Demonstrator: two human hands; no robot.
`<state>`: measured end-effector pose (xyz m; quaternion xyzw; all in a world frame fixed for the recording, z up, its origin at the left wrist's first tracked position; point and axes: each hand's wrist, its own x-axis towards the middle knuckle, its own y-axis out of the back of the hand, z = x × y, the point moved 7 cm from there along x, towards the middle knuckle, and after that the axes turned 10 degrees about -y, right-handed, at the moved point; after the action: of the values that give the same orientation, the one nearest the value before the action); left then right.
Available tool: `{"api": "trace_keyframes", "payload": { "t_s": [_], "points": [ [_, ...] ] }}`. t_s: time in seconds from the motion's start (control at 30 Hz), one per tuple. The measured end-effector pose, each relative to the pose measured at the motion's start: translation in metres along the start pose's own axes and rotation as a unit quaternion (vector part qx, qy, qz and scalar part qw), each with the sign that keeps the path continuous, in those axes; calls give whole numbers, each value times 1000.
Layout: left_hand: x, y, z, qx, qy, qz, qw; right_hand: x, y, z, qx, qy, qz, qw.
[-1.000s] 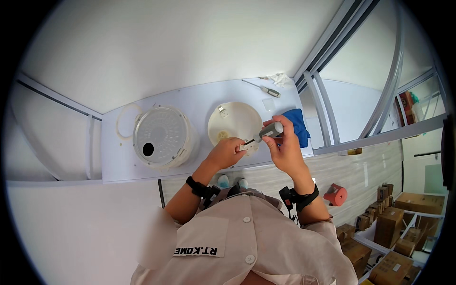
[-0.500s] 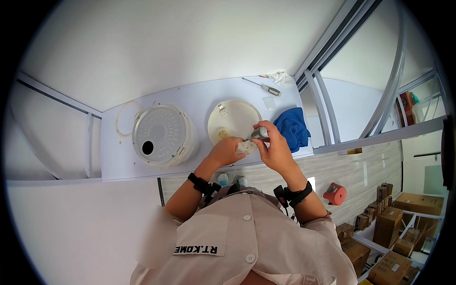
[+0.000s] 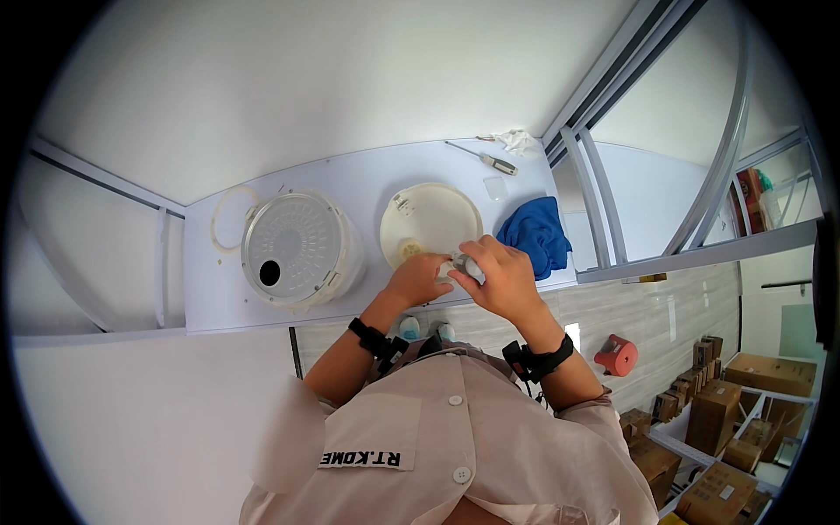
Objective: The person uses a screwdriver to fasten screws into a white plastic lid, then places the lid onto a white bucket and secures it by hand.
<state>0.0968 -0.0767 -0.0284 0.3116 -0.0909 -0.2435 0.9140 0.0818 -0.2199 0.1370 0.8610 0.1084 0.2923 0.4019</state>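
Near the table's front edge, my left hand (image 3: 416, 279) pinches a small white plastic part (image 3: 446, 270), mostly covered by the fingers. My right hand (image 3: 500, 278) is closed round the grey handle of a screwdriver (image 3: 473, 268), its tip end held against the part; the tip itself is hidden. Just beyond both hands lies a round cream-white cover (image 3: 446, 214) with a yellowish round fitting (image 3: 409, 248) on it. To the left stands a white rice cooker (image 3: 350, 254) with a grey disc-shaped top (image 3: 293, 232) that has a dark round hole.
Another screwdriver (image 3: 483, 157) lies at the back right, close to a crumpled white cloth (image 3: 518, 142) and a small clear piece (image 3: 495, 188). A blue cloth (image 3: 535, 236) sits right of my hands. A pale ring (image 3: 219, 229) rests behind the cooker. A red stool (image 3: 618, 356) stands on the floor.
My right hand has turned over the screwdriver, its fingers now wrapping the handle from above and its back facing up more. My left hand keeps its hold on the white part.
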Motion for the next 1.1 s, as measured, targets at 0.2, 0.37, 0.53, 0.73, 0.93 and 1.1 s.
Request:
{"api": "trace_keyframes", "payload": {
  "t_s": [0.2,0.37,0.53,0.73,0.93,1.1],
  "points": [
    [-2,-1,-1,13,-32,66,997,4,12,-4,-72,-35,31,996],
    [-6,34,9,122,36,111,986,10,27,-10,-40,-64,17,997],
    [-15,59,2,193,137,130,963,8,30,-8,-39,-58,32,997],
    [-21,55,-7,173,144,135,965,5,29,-2,-136,-103,30,985],
    [-20,50,-17,155,117,171,966,-2,26,9,-231,-183,-31,955],
    [-24,48,-22,141,137,189,962,4,35,-18,-212,-95,-48,972]
  ]
}}
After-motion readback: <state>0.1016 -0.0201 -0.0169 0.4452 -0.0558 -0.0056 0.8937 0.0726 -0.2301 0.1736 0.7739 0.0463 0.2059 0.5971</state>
